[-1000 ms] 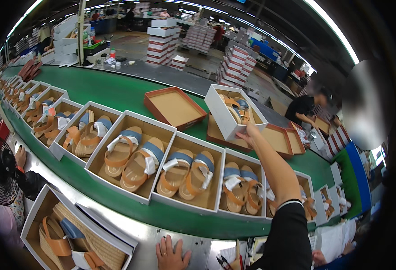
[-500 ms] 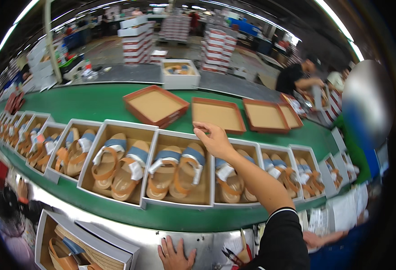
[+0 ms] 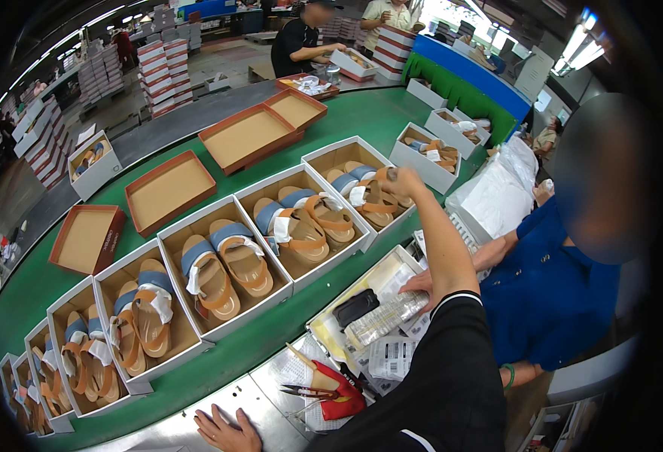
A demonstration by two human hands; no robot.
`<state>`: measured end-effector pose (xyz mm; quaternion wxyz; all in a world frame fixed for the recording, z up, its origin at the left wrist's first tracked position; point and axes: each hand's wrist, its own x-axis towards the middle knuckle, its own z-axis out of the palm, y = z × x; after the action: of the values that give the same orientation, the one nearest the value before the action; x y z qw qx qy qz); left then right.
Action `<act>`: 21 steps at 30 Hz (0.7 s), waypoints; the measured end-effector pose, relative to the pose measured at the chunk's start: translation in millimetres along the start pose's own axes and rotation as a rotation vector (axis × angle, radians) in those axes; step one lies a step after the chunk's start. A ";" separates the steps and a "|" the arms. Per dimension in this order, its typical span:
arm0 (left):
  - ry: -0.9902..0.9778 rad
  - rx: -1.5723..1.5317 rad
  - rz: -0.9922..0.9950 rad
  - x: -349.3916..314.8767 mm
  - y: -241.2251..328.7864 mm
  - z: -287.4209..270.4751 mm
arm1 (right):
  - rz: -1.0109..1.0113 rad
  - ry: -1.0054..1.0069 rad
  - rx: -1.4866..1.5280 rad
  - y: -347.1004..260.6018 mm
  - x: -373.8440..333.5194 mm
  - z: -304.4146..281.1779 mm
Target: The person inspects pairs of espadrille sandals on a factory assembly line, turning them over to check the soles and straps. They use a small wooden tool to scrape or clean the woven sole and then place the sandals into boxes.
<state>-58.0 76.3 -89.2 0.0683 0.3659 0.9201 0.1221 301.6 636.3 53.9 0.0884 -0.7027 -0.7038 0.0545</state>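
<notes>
My left hand (image 3: 227, 430) lies flat on the metal work surface (image 3: 271, 392), fingers spread. My right arm stretches forward to the right, and my right hand (image 3: 404, 184) is over the right side of an open white shoebox (image 3: 312, 160). Its fingers are blurred, so whether they touch the box or hold anything is unclear. Inside that box lies a pair of tan sandals (image 3: 365, 197) with blue straps and white wrapping. Several similar open boxes stand in a row on the green belt, among them one (image 3: 301, 277) just left of it.
Brown box lids (image 3: 169, 192) lie beyond the row. To my right a co-worker in blue (image 3: 550, 301) has a hand (image 3: 419, 285) by stacked label sheets (image 3: 384, 320). Red-handled scissors (image 3: 320, 392) rest near my right arm. Further boxes (image 3: 425, 158) stand farther along the belt.
The view has swung to the right, bringing the co-worker and labels into sight. My right hand has moved rightward along the row to another box. My left hand still rests on the metal surface.
</notes>
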 end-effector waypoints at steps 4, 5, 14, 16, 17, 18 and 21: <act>-0.006 0.040 -0.022 2.1 -1.8 -2.5 | -0.020 -0.052 -0.071 6.7 8.1 56.1; -0.001 0.047 -0.013 2.5 -4.9 0.5 | 0.016 -0.020 -0.059 7.5 10.5 67.4; 0.052 -0.027 0.036 -2.8 -11.9 9.2 | -0.136 0.724 0.036 -19.8 -53.4 48.5; 0.045 -0.041 0.033 -4.0 -14.2 7.9 | -0.249 0.848 0.178 -36.1 -73.0 24.4; 0.092 -0.037 0.047 -5.2 -14.7 7.1 | -0.298 0.899 0.225 -43.4 -82.9 11.5; 0.134 -0.027 0.060 -6.8 -16.0 7.5 | -0.344 0.942 0.273 -53.2 -96.1 -1.0; 0.277 -0.189 0.142 -7.3 -23.9 11.6 | -0.527 1.004 0.468 -100.1 -147.2 -36.6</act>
<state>-65.9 56.5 -106.7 -0.0337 0.4014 0.8770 0.2620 210.4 486.9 102.8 0.5715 -0.4068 -0.6959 -0.1539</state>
